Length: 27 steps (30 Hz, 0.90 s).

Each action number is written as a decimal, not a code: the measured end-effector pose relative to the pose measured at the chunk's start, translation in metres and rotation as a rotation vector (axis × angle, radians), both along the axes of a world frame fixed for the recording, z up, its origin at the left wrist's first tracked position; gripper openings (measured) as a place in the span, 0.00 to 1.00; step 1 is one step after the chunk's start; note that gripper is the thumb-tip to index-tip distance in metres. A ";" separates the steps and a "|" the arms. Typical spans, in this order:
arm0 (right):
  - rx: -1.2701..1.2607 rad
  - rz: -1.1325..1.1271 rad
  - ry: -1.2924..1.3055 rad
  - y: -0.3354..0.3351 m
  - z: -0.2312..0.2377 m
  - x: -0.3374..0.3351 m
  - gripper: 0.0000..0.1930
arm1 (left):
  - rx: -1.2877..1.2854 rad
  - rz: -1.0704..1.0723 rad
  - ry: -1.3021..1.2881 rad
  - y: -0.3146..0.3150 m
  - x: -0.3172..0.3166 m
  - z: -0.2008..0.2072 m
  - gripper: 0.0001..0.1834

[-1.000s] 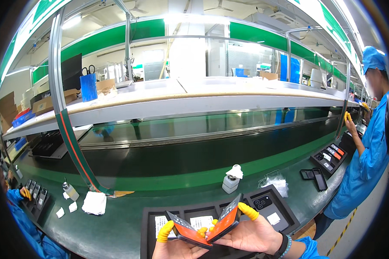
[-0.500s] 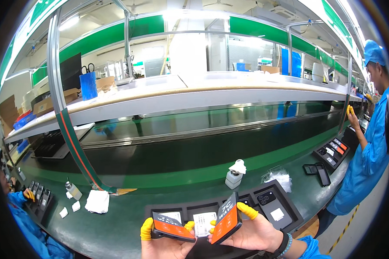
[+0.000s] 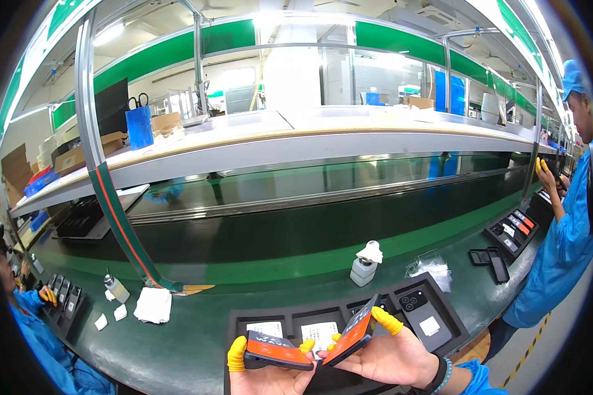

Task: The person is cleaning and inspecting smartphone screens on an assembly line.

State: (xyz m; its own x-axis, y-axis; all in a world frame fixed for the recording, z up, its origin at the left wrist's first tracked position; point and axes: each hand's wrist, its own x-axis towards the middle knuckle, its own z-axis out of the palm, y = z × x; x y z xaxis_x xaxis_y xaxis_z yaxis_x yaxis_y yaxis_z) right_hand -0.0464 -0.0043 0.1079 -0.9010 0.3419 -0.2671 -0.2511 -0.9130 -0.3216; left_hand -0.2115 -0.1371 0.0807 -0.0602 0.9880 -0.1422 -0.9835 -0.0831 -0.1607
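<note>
My left hand [image 3: 269, 380], in yellow finger cots, grips a smartphone [image 3: 278, 353] with an orange and black front, tilted with its edge toward me. In my right hand [image 3: 396, 357], also with yellow finger cots, a second smartphone [image 3: 353, 334] of the same look stands at a steeper slant. Their lower inner corners are close together; I cannot tell if they touch. Just beyond and below lies a black compartment tray [image 3: 460, 328]. A dark phone [image 3: 416, 317] lies back up in its right compartment, with a white label on it. White labels [image 3: 265, 328] show in other compartments.
A white-capped bottle [image 3: 364, 266] and a clear plastic bag [image 3: 433, 273] stand beyond the tray. To the left are white wipes [image 3: 153, 305] and a dispenser bottle [image 3: 116, 288]. Co-workers in blue work at both sides; a phone tray [image 3: 511, 232] sits near the right one.
Both phones have tipped, so their fronts show more narrowly. My hands sit slightly lower and further right in the picture, and the whole view has shifted a little. The right co-worker's hands have moved.
</note>
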 end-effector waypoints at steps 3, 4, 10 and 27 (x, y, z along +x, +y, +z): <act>-0.003 0.055 0.064 0.002 -0.001 -0.001 0.37 | -0.009 -0.022 0.018 0.001 -0.002 -0.005 0.39; -0.002 0.050 0.063 0.002 -0.001 0.000 0.37 | -0.021 -0.017 0.030 0.001 -0.003 -0.007 0.39; -0.001 0.076 0.069 0.003 -0.003 0.001 0.37 | -0.050 -0.019 0.089 0.002 -0.011 -0.019 0.39; 0.369 0.205 -0.217 0.024 -0.026 -0.001 0.32 | -0.099 -0.055 0.057 -0.007 -0.014 -0.016 0.35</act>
